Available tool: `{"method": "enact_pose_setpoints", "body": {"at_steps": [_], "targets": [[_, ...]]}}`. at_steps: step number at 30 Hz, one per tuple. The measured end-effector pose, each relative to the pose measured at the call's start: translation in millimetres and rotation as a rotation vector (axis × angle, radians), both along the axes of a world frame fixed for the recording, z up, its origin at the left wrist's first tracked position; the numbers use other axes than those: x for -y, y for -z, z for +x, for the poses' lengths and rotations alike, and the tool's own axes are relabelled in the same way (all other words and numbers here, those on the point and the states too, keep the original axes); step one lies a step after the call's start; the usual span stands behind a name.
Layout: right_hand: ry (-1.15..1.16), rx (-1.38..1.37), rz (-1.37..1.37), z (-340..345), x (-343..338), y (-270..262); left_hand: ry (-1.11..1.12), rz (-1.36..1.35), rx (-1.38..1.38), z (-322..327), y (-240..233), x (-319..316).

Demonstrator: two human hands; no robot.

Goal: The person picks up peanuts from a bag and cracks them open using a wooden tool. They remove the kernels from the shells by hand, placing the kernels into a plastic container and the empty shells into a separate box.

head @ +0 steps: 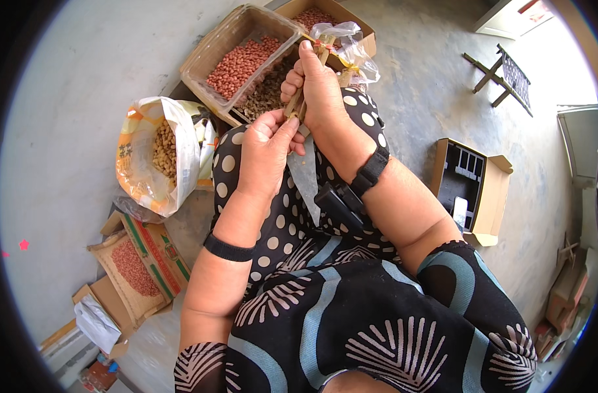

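My right hand is closed around the upper part of a wooden clamp-like tool, whose sticks are tied with a red band near the top. My left hand pinches something small at the tool's lower end; fingers hide most of it. Just past both hands is a clear plastic bin with shelled red-skinned peanuts. Brown peanut shells lie beside and below it. To the left, an open plastic bag holds unshelled peanuts. A grey pointed flat piece lies between the thighs.
A cardboard box with more red peanuts stands behind the bin, a clear plastic bag by it. Right on the floor are an open box with a black insert and a folding stool. A printed sack lies lower left.
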State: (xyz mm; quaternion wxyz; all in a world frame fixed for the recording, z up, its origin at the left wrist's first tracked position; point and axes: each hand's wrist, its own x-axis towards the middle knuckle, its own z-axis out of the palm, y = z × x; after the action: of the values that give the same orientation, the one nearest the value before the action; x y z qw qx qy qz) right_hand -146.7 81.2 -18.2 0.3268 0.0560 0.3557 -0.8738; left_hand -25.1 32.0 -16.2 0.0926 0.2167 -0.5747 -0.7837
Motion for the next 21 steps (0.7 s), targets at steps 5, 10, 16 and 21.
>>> {"method": "enact_pose_setpoints", "body": {"at_steps": [5,10,16,21], "targets": [[0.009,0.01,0.001,-0.7,0.1,0.0,0.021,-0.096,0.037,0.0,-1.6,0.7],[0.026,0.003,-0.003,-0.8,0.4,0.9,0.025,-0.079,0.05,0.3,-4.8,0.1],[0.09,-0.108,-0.013,-0.2,3.5,1.8,0.003,0.195,-0.033,-2.3,-3.9,4.5],[0.098,-0.135,-0.037,1.0,4.3,0.9,0.012,0.225,-0.051,-2.4,-0.3,5.0]]}}
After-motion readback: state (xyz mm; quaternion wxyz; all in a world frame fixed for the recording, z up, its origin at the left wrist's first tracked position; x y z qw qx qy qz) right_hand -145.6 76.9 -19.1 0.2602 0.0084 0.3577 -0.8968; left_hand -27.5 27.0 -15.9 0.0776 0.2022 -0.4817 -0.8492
